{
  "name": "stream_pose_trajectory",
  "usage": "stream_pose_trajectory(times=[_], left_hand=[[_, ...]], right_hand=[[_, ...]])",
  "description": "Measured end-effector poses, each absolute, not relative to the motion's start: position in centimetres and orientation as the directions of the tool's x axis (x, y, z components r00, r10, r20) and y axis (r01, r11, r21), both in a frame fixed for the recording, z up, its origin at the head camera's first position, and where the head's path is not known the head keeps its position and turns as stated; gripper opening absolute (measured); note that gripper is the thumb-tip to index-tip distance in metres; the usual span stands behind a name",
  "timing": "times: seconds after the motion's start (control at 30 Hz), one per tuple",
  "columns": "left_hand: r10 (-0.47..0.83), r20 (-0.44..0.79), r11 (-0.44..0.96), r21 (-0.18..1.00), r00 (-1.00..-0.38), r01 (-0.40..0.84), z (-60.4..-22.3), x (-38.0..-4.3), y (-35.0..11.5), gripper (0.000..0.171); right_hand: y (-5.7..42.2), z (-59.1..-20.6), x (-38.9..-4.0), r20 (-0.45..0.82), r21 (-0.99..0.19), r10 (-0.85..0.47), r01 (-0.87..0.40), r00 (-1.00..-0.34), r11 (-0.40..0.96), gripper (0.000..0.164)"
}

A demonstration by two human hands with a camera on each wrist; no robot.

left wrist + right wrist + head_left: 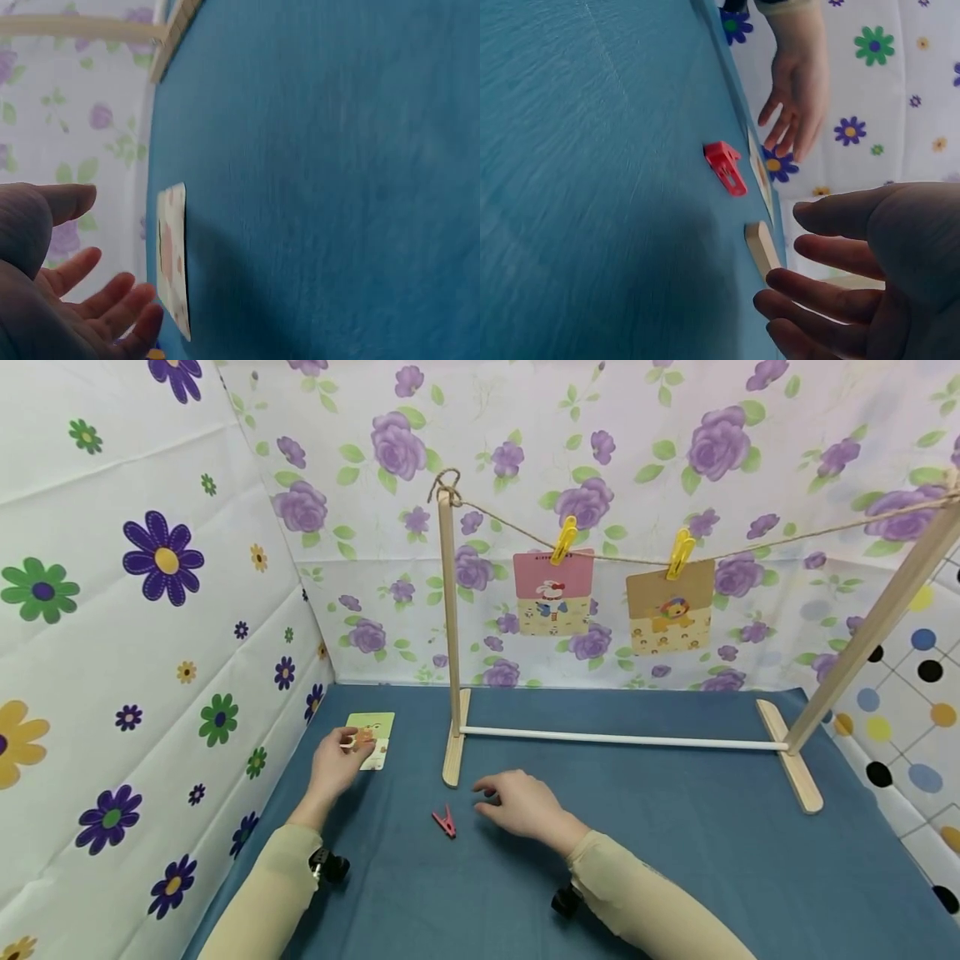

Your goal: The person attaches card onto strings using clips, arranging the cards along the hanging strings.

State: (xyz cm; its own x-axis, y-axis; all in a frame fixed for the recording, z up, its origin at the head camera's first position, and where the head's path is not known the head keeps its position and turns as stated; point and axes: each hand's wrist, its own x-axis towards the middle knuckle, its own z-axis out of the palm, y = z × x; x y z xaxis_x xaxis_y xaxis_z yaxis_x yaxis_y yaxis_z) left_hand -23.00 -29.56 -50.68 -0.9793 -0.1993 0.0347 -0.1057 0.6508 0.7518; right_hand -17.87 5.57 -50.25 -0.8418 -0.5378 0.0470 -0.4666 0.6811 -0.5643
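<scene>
My left hand [337, 764] hovers over a green and cream picture card [380, 745] on the blue cloth, fingers relaxed and spread. In the left wrist view the card [172, 259] lies flat, just beyond the fingertips. Nothing is in my right hand [519, 804], whose fingers are loosely bent above the cloth. To its left lies a red clothespin [446, 822], also plain in the right wrist view as a red clip [725, 168]. On a sagging string, yellow clothespins [565, 540] hold a pink card [553, 602] and a brown card [670, 614].
A wooden frame carries the string [630, 560] between its left post [449, 618] and right post [873, 627]. Its flat feet [455, 752] and a white crossbar [622, 740] stand low behind my right hand. Flowered cloth walls [480, 410] close off the back and left.
</scene>
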Motion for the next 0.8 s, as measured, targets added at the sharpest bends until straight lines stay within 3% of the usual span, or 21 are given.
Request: stream_pose_trajectory(times=[0.37, 0.8], left_hand=[[-0.256, -0.049, 0.782, 0.576, -0.965, -0.237, -51.0, -25.5, -29.5, 0.089], [-0.304, -0.148, 0.787, 0.518, -0.941, -0.335, -50.5, -27.4, -28.7, 0.111]], right_hand=[[2.8, -49.9, -18.0, -0.029, -0.462, -0.537, -0.466, -0.843, 0.755, 0.038], [-0.2, -49.5, -17.5, -0.065, -0.336, -0.483, -0.436, -0.873, 0.835, 0.046]])
